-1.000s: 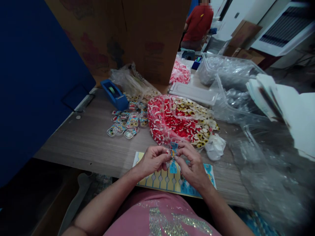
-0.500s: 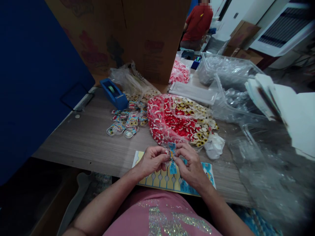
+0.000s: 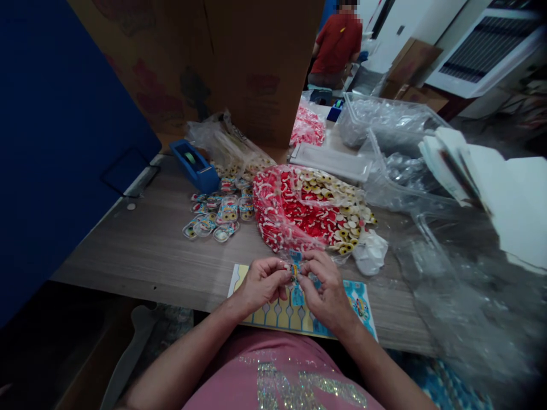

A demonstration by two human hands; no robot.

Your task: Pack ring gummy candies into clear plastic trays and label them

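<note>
My left hand [image 3: 260, 283] and my right hand [image 3: 325, 289] meet over the table's near edge, both pinched on one small clear candy pack with a blue label [image 3: 296, 269]. Under them lies a yellow and blue sticker sheet [image 3: 273, 313] with several labels peeled off. Just beyond my fingers sits an open plastic bag of red, white and yellow gummy candies [image 3: 307, 210]. A cluster of finished small packs [image 3: 217, 212] lies to the left of the bag.
A blue tape dispenser [image 3: 194, 165] stands at the back left by a tall cardboard box [image 3: 239, 62]. Clear plastic tubs and bags [image 3: 397, 154] crowd the right side. A white crumpled wrap [image 3: 371, 252] lies beside the bag. A person in a red shirt [image 3: 335, 48] sits far behind.
My hands have stayed together on the small pack, fingers shifting slightly. The view has drifted a little, so everything sits slightly lower and to the left.
</note>
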